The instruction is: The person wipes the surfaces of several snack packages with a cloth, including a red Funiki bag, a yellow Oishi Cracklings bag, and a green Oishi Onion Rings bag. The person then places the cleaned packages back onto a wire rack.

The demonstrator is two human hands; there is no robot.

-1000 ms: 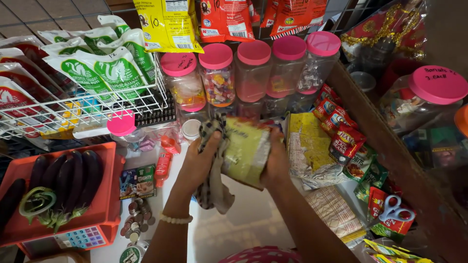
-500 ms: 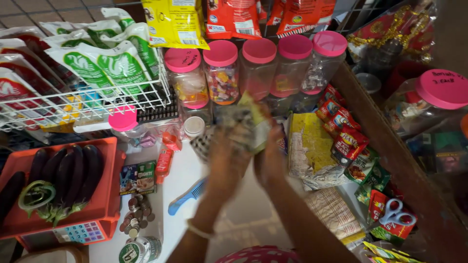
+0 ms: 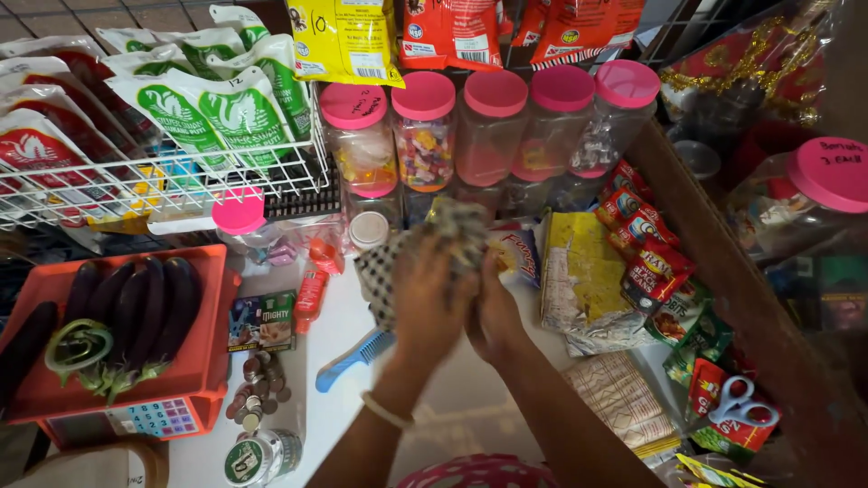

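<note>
Both my hands are raised together over a white counter. My left hand (image 3: 425, 303) and my right hand (image 3: 493, 312) are closed around a checked cloth (image 3: 380, 271) that is bunched between them, with a crumpled end (image 3: 461, 221) sticking up above the fingers. A bracelet circles my left wrist. Just behind the cloth stand clear plastic jars with pink lids (image 3: 425, 126), holding sweets. A blue comb (image 3: 348, 357) lies on the counter below my left hand.
An orange tray of aubergines (image 3: 117, 316) sits on a scale at the left, coins (image 3: 258, 393) beside it. A white wire basket (image 3: 163, 172) holds green-and-white packets. Snack packets (image 3: 646, 262) and scissors (image 3: 737, 402) crowd the right, by a wooden edge.
My hands moved forward toward the jars and closed tightly around the cloth. The yellow packet seen in them earlier is no longer in view. The blue comb is now uncovered.
</note>
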